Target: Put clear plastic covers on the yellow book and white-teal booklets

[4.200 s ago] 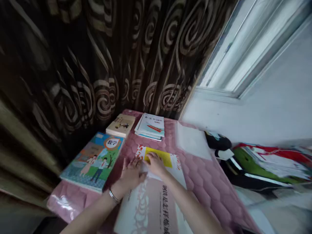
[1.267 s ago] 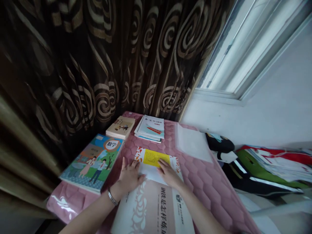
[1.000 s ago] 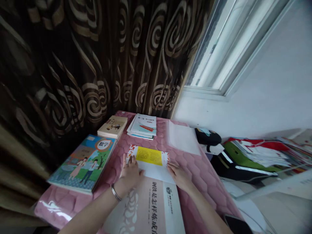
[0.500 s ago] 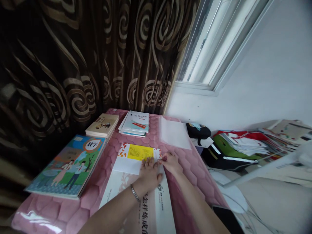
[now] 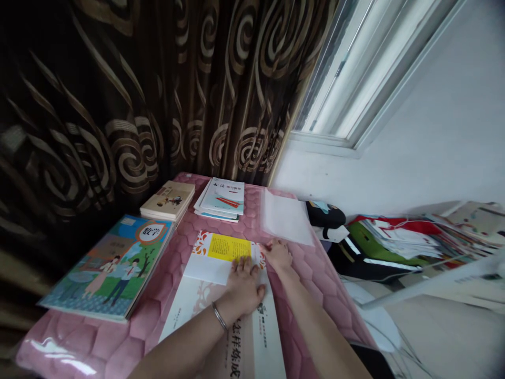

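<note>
Left hand [image 5: 243,288]: now off the printed sheet's [image 5: 173,310] 10 o'clock edge, flat over its yellow panel's [image 5: 225,246] 5 o'clock edge
Right hand [image 5: 278,255]: off the panel, now at the sheet's 1 o'clock corner
Title [image 5: 233,345]: upper characters now covered

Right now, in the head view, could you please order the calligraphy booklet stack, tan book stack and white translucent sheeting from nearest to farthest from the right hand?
1. White translucent sheeting: just beyond the right hand, slightly right.
2. Calligraphy booklet stack: beyond and to its left.
3. Tan book stack: farther left, behind the math textbook.
</note>
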`<state>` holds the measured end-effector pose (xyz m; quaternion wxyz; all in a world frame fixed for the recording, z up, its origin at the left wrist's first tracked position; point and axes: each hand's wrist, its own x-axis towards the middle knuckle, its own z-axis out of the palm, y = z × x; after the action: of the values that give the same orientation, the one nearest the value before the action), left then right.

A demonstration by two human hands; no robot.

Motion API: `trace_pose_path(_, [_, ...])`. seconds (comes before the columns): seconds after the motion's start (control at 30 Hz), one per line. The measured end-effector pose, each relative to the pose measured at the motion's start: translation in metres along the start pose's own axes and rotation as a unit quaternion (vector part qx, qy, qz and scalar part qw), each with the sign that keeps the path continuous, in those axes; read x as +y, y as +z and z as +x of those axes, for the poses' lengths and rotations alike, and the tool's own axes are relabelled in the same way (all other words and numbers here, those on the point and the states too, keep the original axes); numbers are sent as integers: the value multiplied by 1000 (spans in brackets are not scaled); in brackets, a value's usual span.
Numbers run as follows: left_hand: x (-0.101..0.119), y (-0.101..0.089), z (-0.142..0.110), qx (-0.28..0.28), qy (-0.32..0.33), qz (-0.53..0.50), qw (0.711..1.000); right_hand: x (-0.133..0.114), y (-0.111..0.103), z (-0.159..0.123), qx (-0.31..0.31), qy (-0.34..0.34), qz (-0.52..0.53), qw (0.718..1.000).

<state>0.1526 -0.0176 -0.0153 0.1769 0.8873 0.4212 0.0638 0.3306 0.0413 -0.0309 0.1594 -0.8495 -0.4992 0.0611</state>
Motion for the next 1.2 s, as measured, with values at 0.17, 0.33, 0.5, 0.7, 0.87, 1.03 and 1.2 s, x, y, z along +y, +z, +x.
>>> trace_pose_path(0.17, [0, 3, 0, 14, 2, 0, 1000, 21, 3, -27, -33, -69, 36, 996])
trace_pose_path(0.33, [-2, 4, 1, 16, 4, -1, 1000, 33, 5, -35, -60, -86, 89, 990])
trace_pose_path(0.5, [0, -1, 0, -5, 6, -5, 1000, 18, 1, -7, -53, -21, 42, 998])
trace_pose_path(0.7, [0, -2, 0, -6, 3, -1, 1000, 2, 1, 12, -19, 36, 4, 999])
trace_pose_path(0.87, [-1, 1, 1, -4, 6, -2, 1000, 3, 8, -2, -1, 13, -1, 1000])
trace_pose_path(1.03, [-1, 2, 1, -1, 4, -3, 1000, 15, 10, -28, -27, -44, 26, 998])
trace_pose_path(1.2, [-3, 5, 0, 4, 6, -4, 1000, 23, 9, -40, -42, -68, 70, 994])
